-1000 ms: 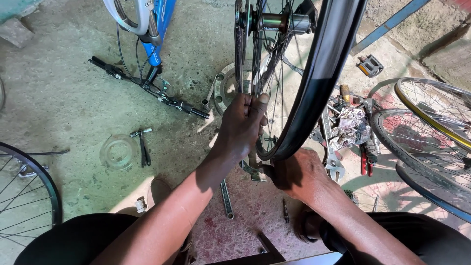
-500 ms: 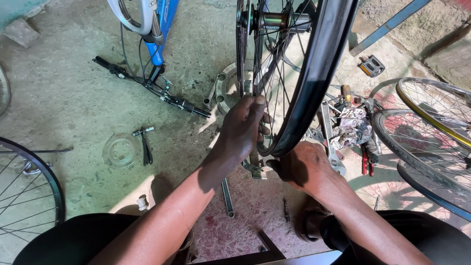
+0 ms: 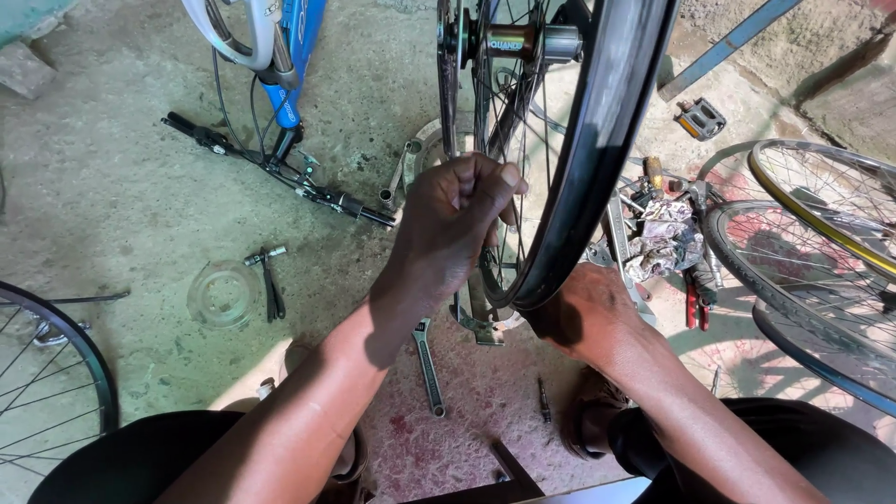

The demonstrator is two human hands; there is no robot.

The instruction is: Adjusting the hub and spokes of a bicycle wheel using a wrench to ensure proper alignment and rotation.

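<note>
Head view: left hand (image 3: 457,224) grip pinches spokes (image 3: 511,140) — right hand (image 3: 583,313) clamps rim (image 3: 597,159) bottom edge.

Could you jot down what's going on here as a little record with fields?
Place: concrete floor of a bicycle workshop
Left hand: pinching the spokes of an upright black wheel
Right hand: gripping the wheel's rim at the bottom
Under the hands: spanner
Right side: rag, red pliers, more wheels
Left side: blue bicycle frame
</note>
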